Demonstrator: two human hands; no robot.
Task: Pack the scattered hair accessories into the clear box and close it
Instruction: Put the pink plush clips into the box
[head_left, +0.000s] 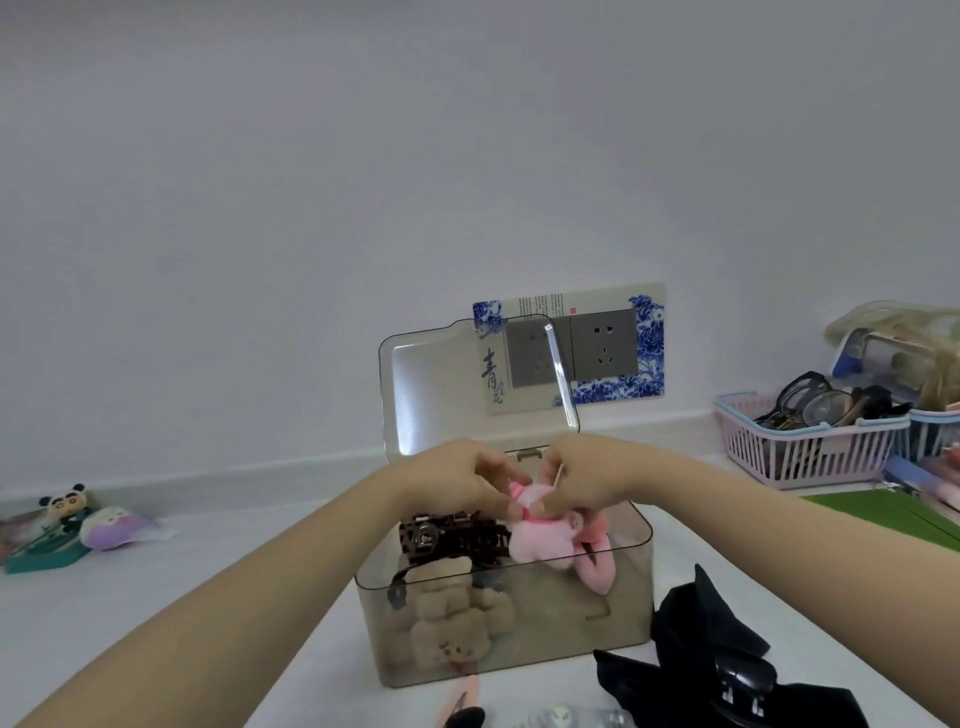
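Over the open clear box (519, 644): left hand (457, 480) and right hand (592, 475) pinch pink plush clip (545, 540); brown bear clip (457, 623) packed; black bow clip (727, 670) remains outside.

The clear box (519, 639) looks like glossy smoky plastic (lid (467, 384) too), holding fuzzy pink plush (545, 540).

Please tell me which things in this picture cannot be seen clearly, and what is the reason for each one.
Head view:
- Fingertips of the left hand and right hand: hidden by the pink plush accessory and by each other.
- Pink clip and a pale item near the bottom: cut off by the edge.
- Black bow clip: partly cut off.
- Contents of the pink basket: small and tangled.
- Brown plush: dimmed by the box wall.
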